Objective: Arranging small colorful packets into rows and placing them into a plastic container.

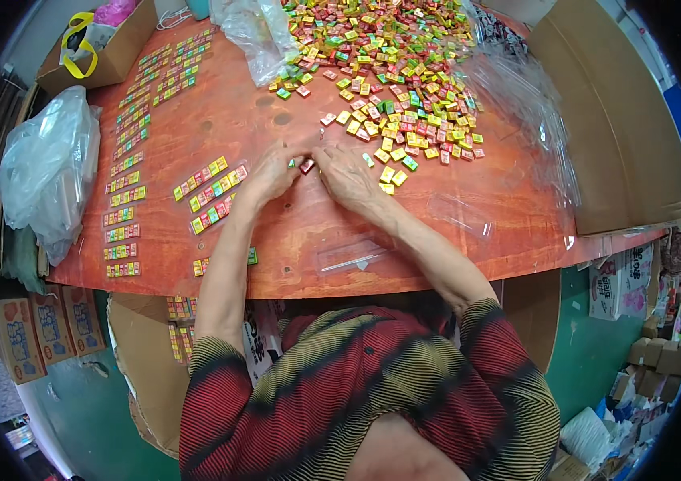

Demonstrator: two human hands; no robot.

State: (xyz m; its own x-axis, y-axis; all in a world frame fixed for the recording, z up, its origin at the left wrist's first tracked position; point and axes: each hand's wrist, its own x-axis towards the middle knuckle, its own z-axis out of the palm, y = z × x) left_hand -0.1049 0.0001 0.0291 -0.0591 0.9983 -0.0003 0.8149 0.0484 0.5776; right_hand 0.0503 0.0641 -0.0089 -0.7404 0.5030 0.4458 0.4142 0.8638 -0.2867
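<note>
— How's the light?
— Bright, even, from overhead; soft shadows under the hands, faint glare on the clear bags at upper right.
— Sharpness?
— Centre crisp; edges bend, corners go black.

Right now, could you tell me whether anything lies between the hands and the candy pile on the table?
Nothing visible does. The left hand and right hand meet around a small red candy, and only bare table with a few stray pieces separates them from the candy pile just beyond.
</note>
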